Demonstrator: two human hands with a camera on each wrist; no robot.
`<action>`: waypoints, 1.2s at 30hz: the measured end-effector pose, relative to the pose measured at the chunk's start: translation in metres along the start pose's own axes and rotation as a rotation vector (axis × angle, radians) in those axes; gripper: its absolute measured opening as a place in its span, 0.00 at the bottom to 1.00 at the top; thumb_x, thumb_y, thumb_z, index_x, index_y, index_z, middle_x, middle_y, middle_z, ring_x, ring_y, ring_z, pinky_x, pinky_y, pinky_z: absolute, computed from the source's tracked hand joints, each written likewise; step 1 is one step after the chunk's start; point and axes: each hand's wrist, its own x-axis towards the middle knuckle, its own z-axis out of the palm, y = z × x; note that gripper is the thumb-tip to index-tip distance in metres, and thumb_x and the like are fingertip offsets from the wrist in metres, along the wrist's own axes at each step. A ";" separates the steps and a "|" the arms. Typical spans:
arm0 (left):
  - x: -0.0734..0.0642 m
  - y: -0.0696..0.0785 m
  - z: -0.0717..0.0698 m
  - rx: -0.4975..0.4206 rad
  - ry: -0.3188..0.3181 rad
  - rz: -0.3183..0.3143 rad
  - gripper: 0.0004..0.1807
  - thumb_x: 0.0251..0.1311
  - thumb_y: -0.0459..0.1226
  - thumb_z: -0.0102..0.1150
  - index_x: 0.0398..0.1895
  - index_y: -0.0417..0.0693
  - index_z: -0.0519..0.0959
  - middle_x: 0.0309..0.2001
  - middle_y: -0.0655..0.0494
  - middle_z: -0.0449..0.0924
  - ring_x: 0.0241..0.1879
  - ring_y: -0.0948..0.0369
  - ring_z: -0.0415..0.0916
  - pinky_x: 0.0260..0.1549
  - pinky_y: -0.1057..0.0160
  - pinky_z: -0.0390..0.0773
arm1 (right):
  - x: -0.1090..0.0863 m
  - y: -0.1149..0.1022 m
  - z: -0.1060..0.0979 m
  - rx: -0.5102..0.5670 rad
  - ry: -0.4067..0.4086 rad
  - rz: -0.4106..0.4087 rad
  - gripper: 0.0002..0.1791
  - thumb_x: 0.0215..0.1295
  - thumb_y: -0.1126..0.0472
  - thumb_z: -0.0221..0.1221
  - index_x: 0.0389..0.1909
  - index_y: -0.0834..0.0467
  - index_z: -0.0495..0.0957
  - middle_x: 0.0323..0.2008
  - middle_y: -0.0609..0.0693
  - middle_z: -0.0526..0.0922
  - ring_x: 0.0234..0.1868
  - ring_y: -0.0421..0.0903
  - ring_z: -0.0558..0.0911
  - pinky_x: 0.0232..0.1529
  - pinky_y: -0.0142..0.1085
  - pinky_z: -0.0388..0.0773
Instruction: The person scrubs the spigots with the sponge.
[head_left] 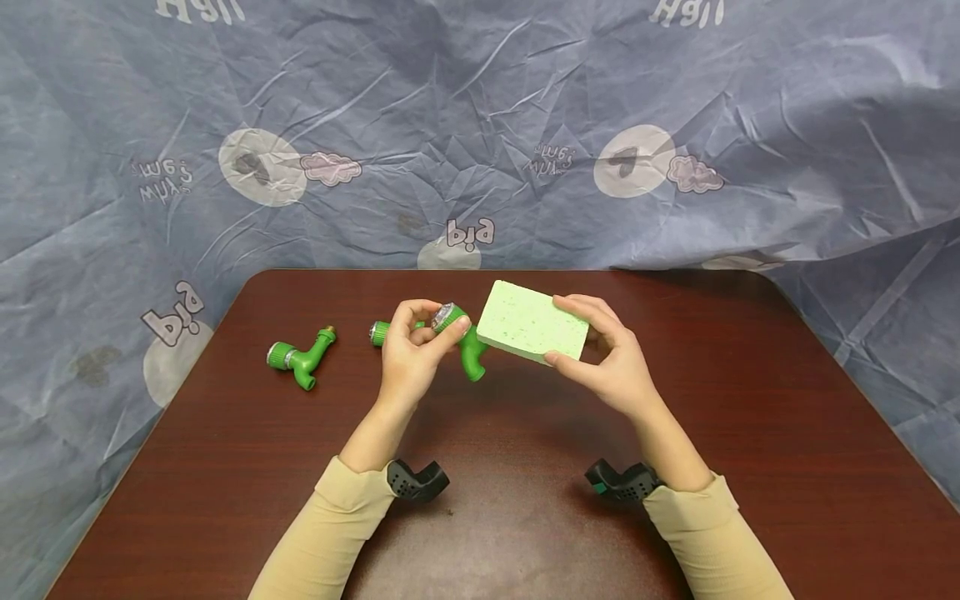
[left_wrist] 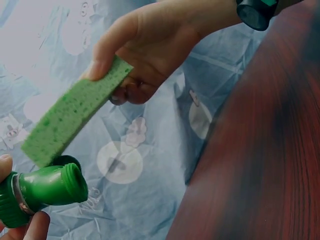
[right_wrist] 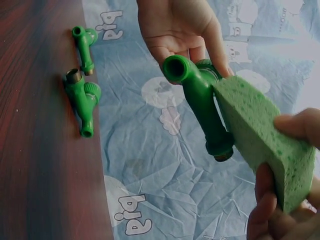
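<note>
My left hand grips a green plastic tap by its ridged, clear-capped knob, holding it above the table with the spout hanging down. In my right hand is a light green sponge, pinched at its right end between thumb and fingers. The sponge's free end meets the tap's body near the knob, as the right wrist view shows with the sponge beside the tap. From the left wrist, the sponge appears edge-on just above the tap.
Two more green taps lie on the dark red-brown table: one tap at the left, another tap partly hidden behind my left hand. A blue printed cloth hangs behind the table's far edge.
</note>
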 end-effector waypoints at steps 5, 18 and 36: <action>0.001 -0.001 -0.001 -0.017 -0.018 0.016 0.20 0.52 0.27 0.65 0.49 0.36 0.72 0.37 0.51 0.70 0.24 0.64 0.77 0.33 0.57 0.83 | 0.001 -0.012 0.002 -0.013 0.041 0.017 0.32 0.45 0.82 0.63 0.57 0.73 0.69 0.54 0.60 0.69 0.38 0.40 0.77 0.33 0.24 0.76; 0.000 -0.001 0.001 0.002 -0.039 0.016 0.20 0.51 0.29 0.68 0.49 0.39 0.79 0.36 0.51 0.77 0.25 0.62 0.78 0.33 0.56 0.82 | -0.002 -0.003 0.003 -0.014 -0.041 -0.022 0.34 0.44 0.82 0.64 0.57 0.70 0.71 0.54 0.59 0.70 0.41 0.42 0.76 0.37 0.27 0.76; -0.001 0.006 -0.005 -0.118 -0.148 -0.029 0.20 0.54 0.24 0.61 0.52 0.29 0.73 0.38 0.52 0.78 0.32 0.61 0.79 0.41 0.47 0.79 | 0.001 0.013 -0.004 0.074 0.011 0.023 0.33 0.47 0.79 0.65 0.58 0.67 0.71 0.55 0.56 0.69 0.38 0.47 0.77 0.32 0.27 0.79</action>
